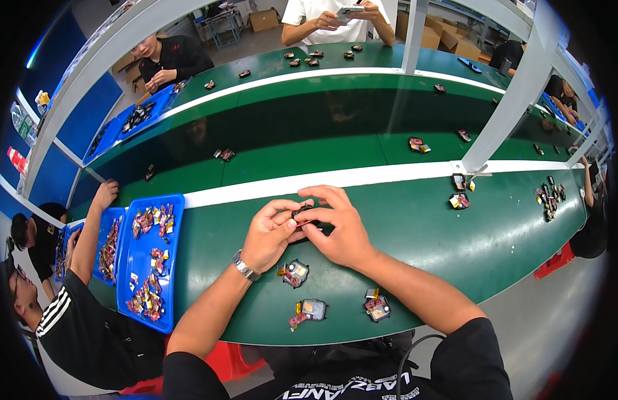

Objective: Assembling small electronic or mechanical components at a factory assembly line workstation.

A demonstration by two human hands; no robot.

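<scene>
Over the green worktop, my left hand [266,235] and my right hand [341,230] meet with bent fingers around a small black electronic housing [301,212]. A bit of red shows at its lower side, and fingers cover most of it. Just below my hands lies an opened black housing [295,273] with a grey inside and a yellow and red part beside it. Closer to the table edge rest another such housing [313,309], its red and yellow piece hanging out to the left, and a third one [377,308] near my right forearm.
A blue tray [178,267] of small red circuit boards stands left of me, beside a co-worker's arm [85,233]. Behind my hands runs a white rail [249,189], then a green belt [295,163] carrying scattered housings. A grey post [505,107] rises at right, near more housings [459,201].
</scene>
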